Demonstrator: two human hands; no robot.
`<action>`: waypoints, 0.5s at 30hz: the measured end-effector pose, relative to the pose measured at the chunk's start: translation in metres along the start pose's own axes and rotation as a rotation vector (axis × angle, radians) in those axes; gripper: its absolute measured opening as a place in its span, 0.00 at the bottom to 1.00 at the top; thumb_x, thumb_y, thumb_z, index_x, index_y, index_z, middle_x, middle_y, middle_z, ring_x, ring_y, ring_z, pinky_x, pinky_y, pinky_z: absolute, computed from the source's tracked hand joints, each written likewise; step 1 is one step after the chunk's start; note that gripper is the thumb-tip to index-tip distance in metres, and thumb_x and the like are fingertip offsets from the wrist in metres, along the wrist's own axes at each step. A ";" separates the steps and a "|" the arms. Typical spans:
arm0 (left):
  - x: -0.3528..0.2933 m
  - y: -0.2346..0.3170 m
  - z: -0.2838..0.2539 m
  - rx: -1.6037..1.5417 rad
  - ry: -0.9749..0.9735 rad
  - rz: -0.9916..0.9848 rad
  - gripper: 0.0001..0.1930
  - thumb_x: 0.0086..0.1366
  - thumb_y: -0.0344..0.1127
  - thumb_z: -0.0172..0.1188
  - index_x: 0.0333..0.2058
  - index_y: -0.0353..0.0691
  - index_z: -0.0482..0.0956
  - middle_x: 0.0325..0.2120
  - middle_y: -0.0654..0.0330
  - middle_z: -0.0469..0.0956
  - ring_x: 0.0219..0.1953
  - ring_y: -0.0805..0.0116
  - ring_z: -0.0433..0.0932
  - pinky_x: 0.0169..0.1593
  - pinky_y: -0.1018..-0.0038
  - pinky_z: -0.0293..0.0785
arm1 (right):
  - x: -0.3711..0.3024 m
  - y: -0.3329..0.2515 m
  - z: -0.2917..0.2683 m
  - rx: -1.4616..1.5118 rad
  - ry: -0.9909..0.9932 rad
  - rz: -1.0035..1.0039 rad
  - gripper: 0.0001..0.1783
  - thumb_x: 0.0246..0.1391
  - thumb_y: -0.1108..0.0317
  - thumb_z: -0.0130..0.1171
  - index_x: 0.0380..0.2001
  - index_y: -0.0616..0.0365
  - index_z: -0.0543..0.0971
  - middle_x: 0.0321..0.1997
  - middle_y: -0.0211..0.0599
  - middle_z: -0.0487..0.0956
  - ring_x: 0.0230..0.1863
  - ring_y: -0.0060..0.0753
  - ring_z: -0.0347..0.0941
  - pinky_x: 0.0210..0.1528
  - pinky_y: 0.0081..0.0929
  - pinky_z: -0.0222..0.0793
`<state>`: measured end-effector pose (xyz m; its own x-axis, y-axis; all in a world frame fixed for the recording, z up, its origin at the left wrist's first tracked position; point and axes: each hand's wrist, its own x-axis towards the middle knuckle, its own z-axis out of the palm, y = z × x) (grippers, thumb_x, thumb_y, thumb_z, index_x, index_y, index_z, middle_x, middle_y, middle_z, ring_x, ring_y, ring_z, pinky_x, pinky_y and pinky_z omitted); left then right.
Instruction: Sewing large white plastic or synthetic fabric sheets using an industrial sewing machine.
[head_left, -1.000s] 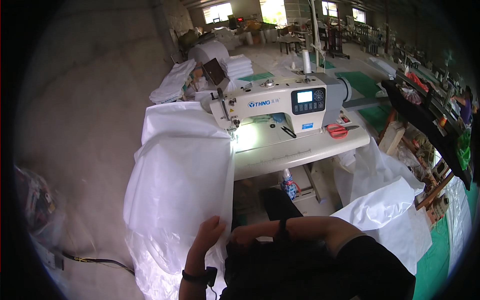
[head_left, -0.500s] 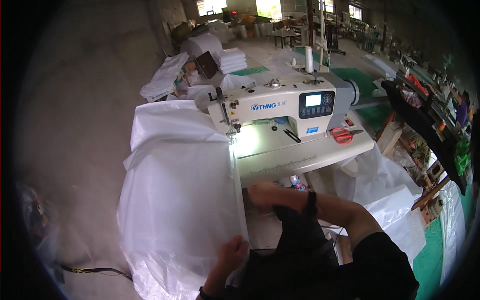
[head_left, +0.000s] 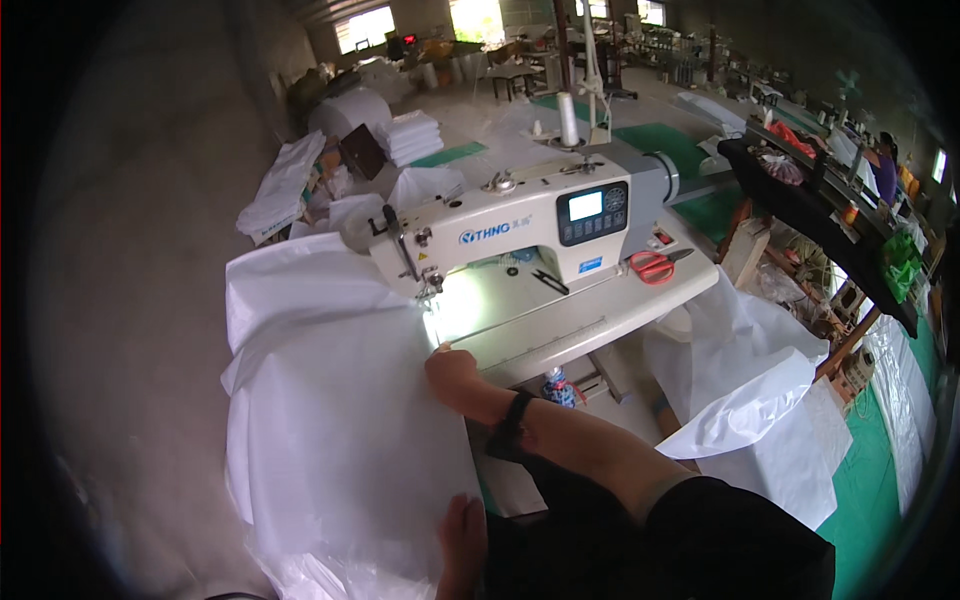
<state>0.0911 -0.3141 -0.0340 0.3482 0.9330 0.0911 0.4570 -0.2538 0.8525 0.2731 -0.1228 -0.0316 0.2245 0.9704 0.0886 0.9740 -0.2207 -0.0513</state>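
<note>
A large white plastic sheet (head_left: 340, 390) hangs over the left side of the sewing machine (head_left: 540, 215) and down past my lap. Its right edge runs up to the lit needle area (head_left: 430, 305). Just in front of the needle, my right hand (head_left: 457, 380) is closed on that edge, fingertips pinched together. Lower down the same edge, my left hand (head_left: 463, 540) has its fingers curled round the sheet, partly blurred. Black thread snips (head_left: 550, 282) lie on the machine bed, and red-handled scissors (head_left: 653, 267) rest at its right end.
Another white sheet (head_left: 740, 380) drapes down on the right. A white thread cone (head_left: 568, 120) stands behind the machine. Folded white stacks (head_left: 412, 137) and a large roll (head_left: 355, 110) lie at the back left. A cluttered dark bench (head_left: 800, 200) stands right, with a person (head_left: 885, 170) beyond.
My right hand has come up and left from below the machine bed to the sheet's edge by the needle. My left hand stays low on the edge. The whole view has shifted slightly.
</note>
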 end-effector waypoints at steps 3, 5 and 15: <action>0.016 -0.005 0.004 -0.033 0.005 -0.053 0.07 0.59 0.33 0.49 0.30 0.33 0.71 0.19 0.45 0.69 0.21 0.54 0.71 0.28 0.64 0.67 | -0.024 0.004 0.001 0.084 -0.013 -0.015 0.32 0.45 0.69 0.55 0.53 0.79 0.63 0.25 0.40 0.80 0.28 0.34 0.79 0.24 0.26 0.72; 0.029 -0.008 0.010 -0.119 0.012 -0.088 0.08 0.59 0.33 0.50 0.28 0.33 0.70 0.17 0.53 0.67 0.22 0.65 0.67 0.27 0.69 0.64 | -0.034 0.007 0.000 0.148 -0.025 -0.012 0.32 0.46 0.70 0.54 0.53 0.79 0.62 0.25 0.42 0.80 0.28 0.36 0.79 0.25 0.29 0.73; 0.078 -0.008 0.029 -0.156 -0.023 -0.094 0.11 0.58 0.34 0.51 0.30 0.30 0.74 0.19 0.58 0.72 0.26 0.76 0.67 0.31 0.73 0.65 | -0.046 0.015 -0.001 0.422 -0.025 0.043 0.32 0.47 0.74 0.46 0.56 0.81 0.57 0.25 0.51 0.79 0.28 0.45 0.79 0.31 0.37 0.74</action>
<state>0.1382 -0.2465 -0.0489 0.3294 0.9442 -0.0034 0.3569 -0.1212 0.9263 0.2775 -0.1713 -0.0351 0.2592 0.9644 0.0531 0.8646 -0.2072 -0.4578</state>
